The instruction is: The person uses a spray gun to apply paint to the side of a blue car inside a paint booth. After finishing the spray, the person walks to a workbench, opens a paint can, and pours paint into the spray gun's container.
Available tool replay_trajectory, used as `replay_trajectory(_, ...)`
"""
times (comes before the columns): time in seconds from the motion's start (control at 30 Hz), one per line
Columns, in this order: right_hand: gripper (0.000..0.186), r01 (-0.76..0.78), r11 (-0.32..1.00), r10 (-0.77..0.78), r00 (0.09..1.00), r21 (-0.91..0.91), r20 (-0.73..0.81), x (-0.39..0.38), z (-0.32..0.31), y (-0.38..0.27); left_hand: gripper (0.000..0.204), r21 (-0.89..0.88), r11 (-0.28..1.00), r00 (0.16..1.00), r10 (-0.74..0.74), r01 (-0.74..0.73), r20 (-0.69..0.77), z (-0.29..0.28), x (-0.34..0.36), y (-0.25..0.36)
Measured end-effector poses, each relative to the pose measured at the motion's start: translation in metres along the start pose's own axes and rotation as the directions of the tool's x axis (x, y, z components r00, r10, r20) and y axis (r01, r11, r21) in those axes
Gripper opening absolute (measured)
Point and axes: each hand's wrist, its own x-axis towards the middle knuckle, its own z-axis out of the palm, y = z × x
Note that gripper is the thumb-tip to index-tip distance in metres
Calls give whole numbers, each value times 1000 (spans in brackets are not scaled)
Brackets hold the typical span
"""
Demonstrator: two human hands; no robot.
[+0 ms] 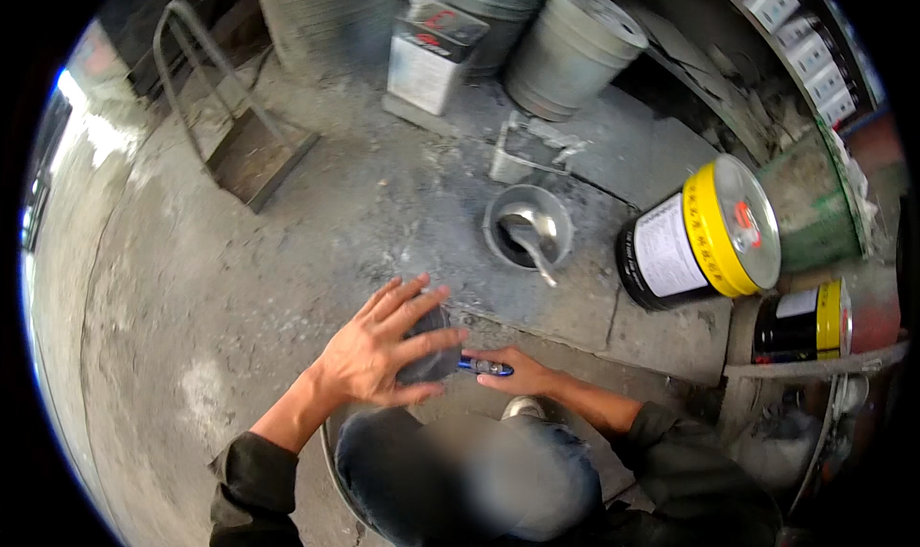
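Observation:
My left hand (381, 346) holds a dark grey, rounded, smooth piece (436, 360) above my knees. Its fingers stretch across the piece, with the thumb on the near side; the hand hides much of it, so its exact kind is unclear. In my right hand (522, 372) is a slim blue-handled tool (486, 366). The fingers close around the handle, and its front end meets the right edge of the grey piece. Whether that end has a blade cannot be made out. Both hands are close together, just beyond my lap.
Ahead stands a round metal bowl (492, 219) with a ladle (533, 249) in it, beside a square container (513, 167). A black-and-yellow drum (671, 245) is at right. Farther back are a square can (424, 72) and grey drums (573, 58). A metal-framed cart (273, 178) stands left.

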Motion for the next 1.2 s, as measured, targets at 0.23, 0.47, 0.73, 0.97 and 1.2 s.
replay_trajectory(0.23,55,-65,997,70,989,44,-127,-53,-10,27,54,2,977,977,213,-213,32,24,57,10)
replay_trajectory(0.47,55,-109,993,112,800,40,-590,-58,22,38,59,30,964,963,-264,265,-52,64,85,13)
replay_trajectory(0.73,58,-211,975,193,672,65,-715,-71,39,60,89,-67,933,841,-286,354,458,51,116,-11)
replay_trajectory(0.97,53,-155,985,152,572,76,-806,-85,46,63,99,-108,726,685,-574,679,448,58,140,10)
replay_trajectory(1.2,50,-194,936,350,579,293,-736,-100,46,79,95,-567,316,618,-621,761,482,67,129,-9)
